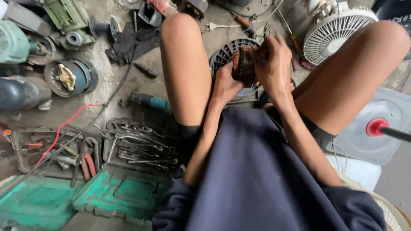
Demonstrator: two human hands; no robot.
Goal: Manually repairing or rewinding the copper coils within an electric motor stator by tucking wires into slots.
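Note:
I sit on the floor with knees up. Between my knees I hold a small motor stator (242, 65) with copper windings and a dark metal core. My left hand (225, 84) cups it from below and the left. My right hand (270, 64) grips it from the right and above, fingers curled over its top. Behind the stator lies a dark grey plastic fan grille (222, 53) on the concrete floor.
A white fan guard (332, 32) stands at the back right. Wrenches (137, 143) and pliers lie left of my leg, with a green tool case (115, 192) nearer. Old motors (70, 77) and a green one (68, 17) crowd the far left. A red-knobbed grey base (376, 127) sits right.

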